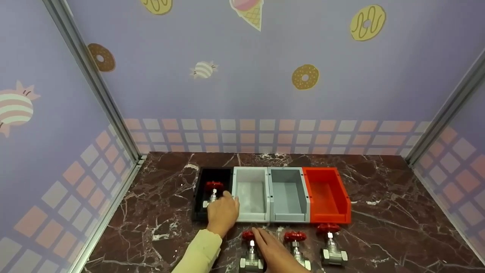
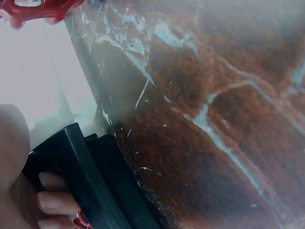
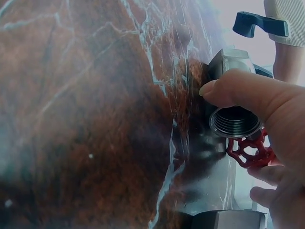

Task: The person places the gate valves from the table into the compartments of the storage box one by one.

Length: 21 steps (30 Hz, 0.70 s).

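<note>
A metal valve with a red handwheel (image 1: 214,185) lies in the black bin (image 1: 200,212). My left hand (image 1: 222,212) reaches into that bin, fingers curled at the valve's body, which the hand mostly hides. In the left wrist view, curled fingers (image 2: 55,200) show inside the black wall, with a sliver of red beside them. My right hand (image 1: 278,250) holds the leftmost valve (image 1: 251,261) on the tabletop. In the right wrist view its thumb lies across the body by the threaded opening (image 3: 236,121), other fingers near the red handwheel (image 3: 250,151).
White (image 1: 250,217), grey (image 1: 290,217) and red (image 1: 329,218) bins stand to the right of the black one in a row. Two more valves, a middle one (image 1: 296,237) and a right one (image 1: 333,254), lie in front on the dark marble-patterned tabletop (image 1: 394,227). Patterned walls enclose three sides.
</note>
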Available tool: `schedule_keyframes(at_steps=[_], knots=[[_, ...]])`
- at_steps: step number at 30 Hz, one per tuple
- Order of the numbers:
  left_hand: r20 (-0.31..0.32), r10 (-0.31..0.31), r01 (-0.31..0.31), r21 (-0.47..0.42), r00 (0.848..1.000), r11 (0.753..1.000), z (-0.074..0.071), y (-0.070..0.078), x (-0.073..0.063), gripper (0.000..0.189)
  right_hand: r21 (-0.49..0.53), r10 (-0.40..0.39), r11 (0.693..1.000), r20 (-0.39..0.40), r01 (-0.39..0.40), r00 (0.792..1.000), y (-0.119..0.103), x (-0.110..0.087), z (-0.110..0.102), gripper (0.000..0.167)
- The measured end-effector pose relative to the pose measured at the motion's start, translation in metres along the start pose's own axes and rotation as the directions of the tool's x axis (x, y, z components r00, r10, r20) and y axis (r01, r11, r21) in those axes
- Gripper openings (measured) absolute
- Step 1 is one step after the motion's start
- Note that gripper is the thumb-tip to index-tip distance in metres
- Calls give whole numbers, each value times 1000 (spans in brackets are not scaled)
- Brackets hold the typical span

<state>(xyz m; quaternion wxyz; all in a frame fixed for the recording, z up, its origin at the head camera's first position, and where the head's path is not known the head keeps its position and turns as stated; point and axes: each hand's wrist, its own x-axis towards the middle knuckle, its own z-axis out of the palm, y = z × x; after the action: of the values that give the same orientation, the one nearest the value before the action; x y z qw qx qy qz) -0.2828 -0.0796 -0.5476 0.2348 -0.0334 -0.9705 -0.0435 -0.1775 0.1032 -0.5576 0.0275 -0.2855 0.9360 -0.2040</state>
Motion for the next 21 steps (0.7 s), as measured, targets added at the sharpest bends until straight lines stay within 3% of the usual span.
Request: schedule_keyframes(at_steps=[11,18,21], knots=[[-2,2,-2,-14,1000,1000,-1,0,1,33,63,-49,997,-19,50,999,6,0,-1,120],[-62,12,-11,2,998,1000,2,0,0,32,107,-83,990,-58,89,995,6,-3,-2,120],[-55,6,-6,-5,998,1000,2,0,0,32,107,-77,991,-62,83,995,6,-3,-1,120]])
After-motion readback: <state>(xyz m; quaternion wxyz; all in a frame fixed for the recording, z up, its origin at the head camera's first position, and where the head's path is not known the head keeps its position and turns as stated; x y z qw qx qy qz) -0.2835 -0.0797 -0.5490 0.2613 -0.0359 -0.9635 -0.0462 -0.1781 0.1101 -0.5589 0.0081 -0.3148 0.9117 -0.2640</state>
